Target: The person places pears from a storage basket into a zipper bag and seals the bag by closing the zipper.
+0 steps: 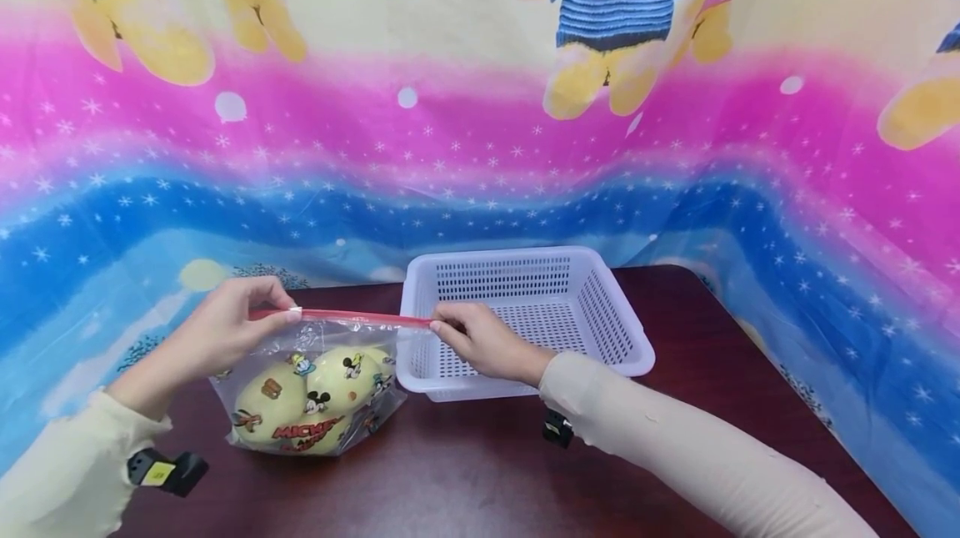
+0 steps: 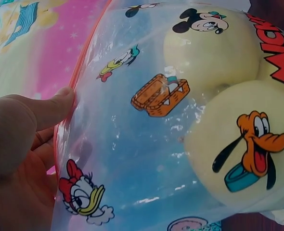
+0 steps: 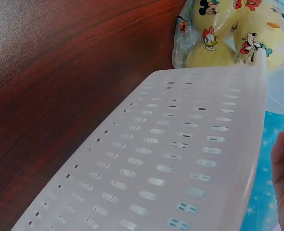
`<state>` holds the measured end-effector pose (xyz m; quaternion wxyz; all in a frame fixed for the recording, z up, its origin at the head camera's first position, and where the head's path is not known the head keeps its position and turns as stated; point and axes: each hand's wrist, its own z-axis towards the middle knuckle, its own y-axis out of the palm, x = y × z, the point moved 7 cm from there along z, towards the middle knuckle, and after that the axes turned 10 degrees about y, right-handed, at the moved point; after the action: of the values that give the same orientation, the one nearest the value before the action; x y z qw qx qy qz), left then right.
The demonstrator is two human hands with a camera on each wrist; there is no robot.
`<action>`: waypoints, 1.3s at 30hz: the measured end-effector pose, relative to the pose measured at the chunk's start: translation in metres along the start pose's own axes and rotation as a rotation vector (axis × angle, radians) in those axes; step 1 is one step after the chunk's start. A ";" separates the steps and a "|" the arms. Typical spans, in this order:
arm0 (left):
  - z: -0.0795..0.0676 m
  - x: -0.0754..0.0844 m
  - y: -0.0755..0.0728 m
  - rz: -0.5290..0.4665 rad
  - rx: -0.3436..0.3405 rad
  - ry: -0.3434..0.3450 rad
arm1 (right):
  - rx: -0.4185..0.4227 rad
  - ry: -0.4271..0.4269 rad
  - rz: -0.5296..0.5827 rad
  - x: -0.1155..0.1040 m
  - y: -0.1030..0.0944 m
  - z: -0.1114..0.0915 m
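Observation:
A clear zip bag (image 1: 318, 429) printed with cartoon figures holds large, pale yellow rounded things (image 2: 233, 159) that look like fruit; their exact kind cannot be told. Its red zip strip (image 1: 363, 319) is stretched nearly level along the top. At the strip's left end, my left hand (image 1: 228, 325) pinches it between thumb and fingers, beside a small white slider (image 1: 296, 313). The thumb also shows against the red edge in the left wrist view. My right hand (image 1: 487, 342) pinches the strip's right end, above the basket's left side. Only part of that hand appears in the right wrist view.
Right of the bag, a white perforated plastic basket (image 1: 641, 346) stands on the dark red-brown table (image 1: 480, 471). Its left rim is close to the bag. A printed cloth (image 1: 480, 138) with bears and snowflakes hangs behind the table and along its sides.

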<state>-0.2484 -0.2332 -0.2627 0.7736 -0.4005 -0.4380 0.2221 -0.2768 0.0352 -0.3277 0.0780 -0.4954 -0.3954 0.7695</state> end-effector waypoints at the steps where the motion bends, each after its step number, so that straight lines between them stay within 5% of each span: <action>1: 0.000 0.000 -0.001 0.003 0.002 0.002 | 0.001 0.003 -0.002 0.000 0.000 0.000; 23: -0.016 -0.013 -0.007 -0.024 0.014 -0.056 | -0.004 0.011 0.009 0.002 0.002 -0.002; 39: -0.023 -0.018 -0.013 0.013 0.059 0.000 | 0.001 0.017 -0.019 0.007 0.002 -0.004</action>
<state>-0.2388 -0.2631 -0.2681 0.7834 -0.3803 -0.4289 0.2400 -0.2763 0.0392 -0.3346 0.0887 -0.4982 -0.3990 0.7647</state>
